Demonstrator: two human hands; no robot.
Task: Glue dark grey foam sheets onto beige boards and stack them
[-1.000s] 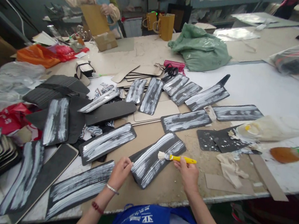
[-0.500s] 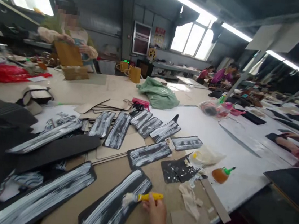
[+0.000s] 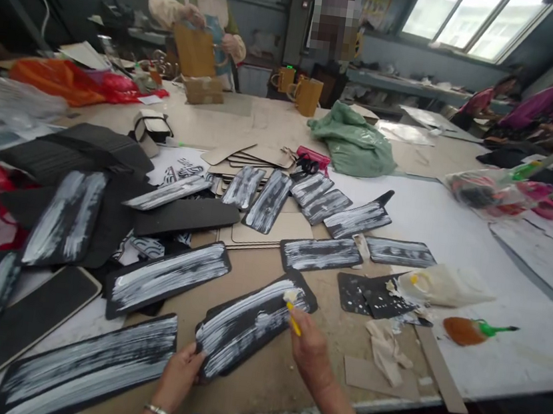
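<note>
The right hand [image 3: 312, 351] has its fingers closed around the brush [image 3: 295, 320], while the left hand [image 3: 180, 375] pinches the near left corner of the panel [image 3: 244, 324] between thumb and fingers. The brush is at the panel's far right end, its bristles against the surface, pointing away from the person and slightly left; its long axis runs across the panel's, which slants from near left to far right. Half a second ago the handle pointed right and the bristles were lower on the panel. Other panels [image 3: 171, 276] lie left of and beyond it; right of it are a cloth [image 3: 386, 351] and, farther out, a bottle [image 3: 465, 330]. Well beyond it on the table [image 3: 261, 123] sits a green bag [image 3: 352, 142].
</note>
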